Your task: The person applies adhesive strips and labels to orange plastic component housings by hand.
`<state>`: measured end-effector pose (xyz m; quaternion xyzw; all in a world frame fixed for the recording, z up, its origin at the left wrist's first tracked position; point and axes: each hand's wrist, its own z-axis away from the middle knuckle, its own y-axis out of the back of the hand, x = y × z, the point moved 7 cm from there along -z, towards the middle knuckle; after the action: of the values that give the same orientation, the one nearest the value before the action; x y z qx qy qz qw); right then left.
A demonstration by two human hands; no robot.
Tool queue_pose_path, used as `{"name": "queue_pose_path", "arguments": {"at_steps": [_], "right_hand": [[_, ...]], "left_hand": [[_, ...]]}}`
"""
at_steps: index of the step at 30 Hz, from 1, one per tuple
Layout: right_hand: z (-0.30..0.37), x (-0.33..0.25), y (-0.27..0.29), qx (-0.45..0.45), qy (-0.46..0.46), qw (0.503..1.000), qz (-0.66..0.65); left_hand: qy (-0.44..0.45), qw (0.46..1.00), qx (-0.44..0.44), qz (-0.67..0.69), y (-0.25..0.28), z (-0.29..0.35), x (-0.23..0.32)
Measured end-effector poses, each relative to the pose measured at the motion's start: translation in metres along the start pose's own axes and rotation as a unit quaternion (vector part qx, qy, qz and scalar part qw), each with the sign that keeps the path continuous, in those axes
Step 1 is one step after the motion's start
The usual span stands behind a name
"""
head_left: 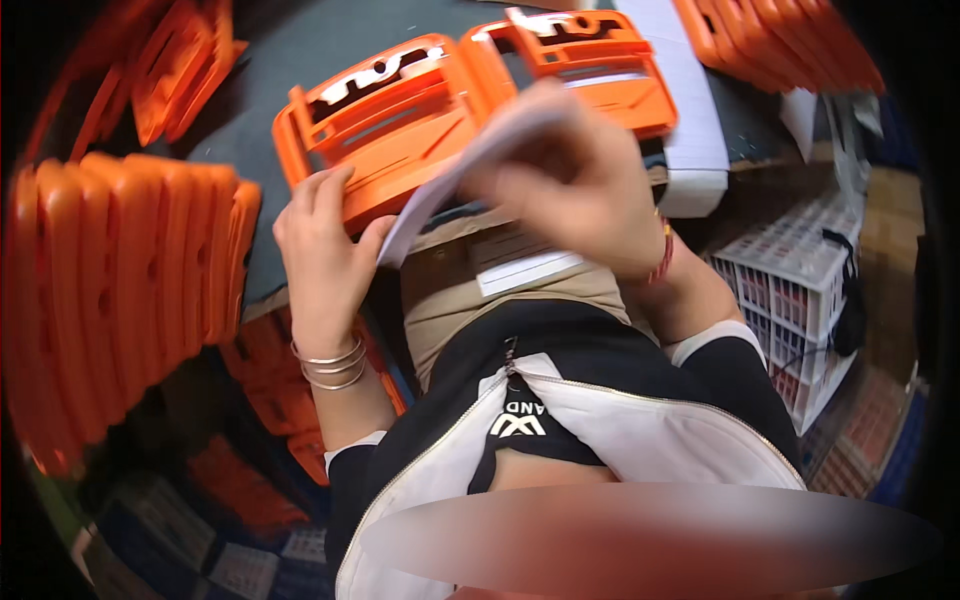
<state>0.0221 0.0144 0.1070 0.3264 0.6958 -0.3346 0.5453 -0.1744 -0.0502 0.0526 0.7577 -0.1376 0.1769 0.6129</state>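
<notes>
An orange plastic case (420, 150) lies opened out on the table in front of me, its two molded halves side by side. My left hand (325, 235) is closed on the near left edge of the case, fingers over its rim. Its thumb is beside the lower end of a curved white paper sheet (425, 205). That sheet is in my right hand (590, 185), held slanting over the near side of the case. Motion blurs the right fingers, and the back of the hand partly covers the right half of the case.
A row of orange cases (130, 260) stands at the left, with more orange cases (780, 40) at the far right. Right of the opened case is a long white paper stack (690, 110). White plastic baskets (790, 280) stand below on the right. Another white paper (530, 270) lies on my lap.
</notes>
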Motion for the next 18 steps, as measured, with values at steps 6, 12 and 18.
{"name": "queue_pose_path", "arguments": {"at_steps": [6,12,18], "right_hand": [[-0.028,0.090,-0.008,0.085,-0.067,0.992,0.068],[-0.036,0.113,-0.022,0.124,-0.063,0.982,0.128],[-0.038,0.115,-0.028,0.125,-0.054,0.975,0.178]], "left_hand": [[-0.015,0.996,0.091,-0.007,-0.014,0.035,0.003],[-0.006,0.993,0.120,0.024,-0.021,0.041,0.005],[-0.006,0.993,0.117,0.033,-0.023,0.043,0.002]]}}
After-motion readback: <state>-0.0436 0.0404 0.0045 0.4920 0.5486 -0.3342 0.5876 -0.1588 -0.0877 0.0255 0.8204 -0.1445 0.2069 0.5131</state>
